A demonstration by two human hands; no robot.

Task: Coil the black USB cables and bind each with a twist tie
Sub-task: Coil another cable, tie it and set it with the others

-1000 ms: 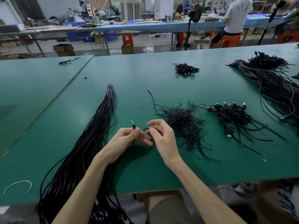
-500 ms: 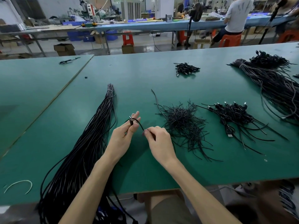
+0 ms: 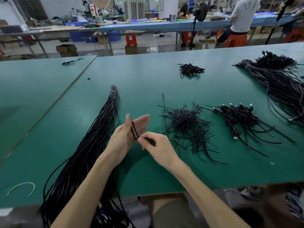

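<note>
Two-handed, working one black USB cable [image 3: 134, 130] just above the green table [image 3: 148, 83], close to its front edge. Holding the left hand [image 3: 126, 139] flat and nearly upright, stretching the fingers straight and together, pointing the thumb up and pinning the cable's end against the side of the hand, letting the silver plug [image 3: 128, 115] poke out above the thumb tip. Running two strands of that cable side by side down the open palm. Pinching the lower end of those strands with the right hand [image 3: 158, 148], closing thumb and forefinger on the cable just below the left palm and curling the remaining fingers loosely behind.

Working just right of a long bundle of uncoiled cables [image 3: 92, 145], bound near its far end, fanning out toward the front edge and trailing over it past the left forearm. Working just left of a loose heap of twist ties [image 3: 185, 127], black and thin, lying on the table apart from the hands. Sharing the table with a pile of coiled cables [image 3: 238, 116] further right, showing several plugs; with a smaller pile [image 3: 190, 69] farther back; with a second large bundle [image 3: 276, 79] at the far right; and with a curved white tie [image 3: 23, 183] lying alone near the front left corner. Facing a blue bench [image 3: 148, 26] and a seated person [image 3: 243, 15] on an orange stool [image 3: 235, 38] in the background.
</note>
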